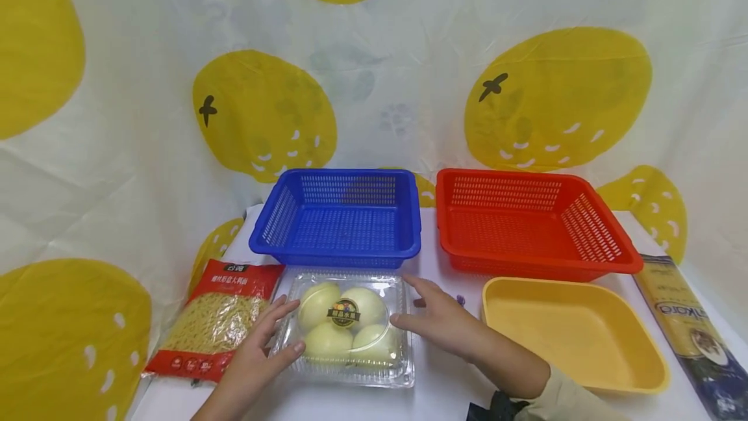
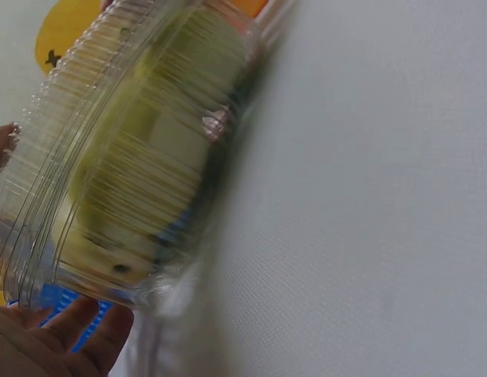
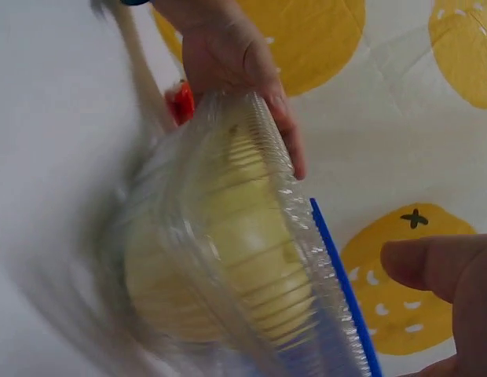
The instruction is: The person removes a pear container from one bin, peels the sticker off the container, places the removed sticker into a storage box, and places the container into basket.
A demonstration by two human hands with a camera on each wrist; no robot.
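A clear plastic clamshell box (image 1: 382, 379) with several pale yellow-green round fruits (image 1: 330, 345) and a dark label lies on the white table. At its left side is my left hand (image 1: 252, 357), thumb and fingers spread along the edge. My right hand (image 1: 441, 319) is at the right side, thumb and forefinger apart over the rim. In the right wrist view, the box (image 3: 228, 236) appears tilted and blurred, with the left hand (image 3: 232, 59) against its far side and the right thumb (image 3: 432, 265) off it. Fingers (image 2: 102, 338) of the left hand lie near the box's end in the left wrist view.
Behind the box stands a blue basket (image 1: 345, 258), with a red basket (image 1: 537, 268) to its right. A yellow tray (image 1: 573, 336) sits at front right, beside a long blue-and-gold packet (image 1: 692, 336). A red pasta bag (image 1: 222, 310) lies left of the box.
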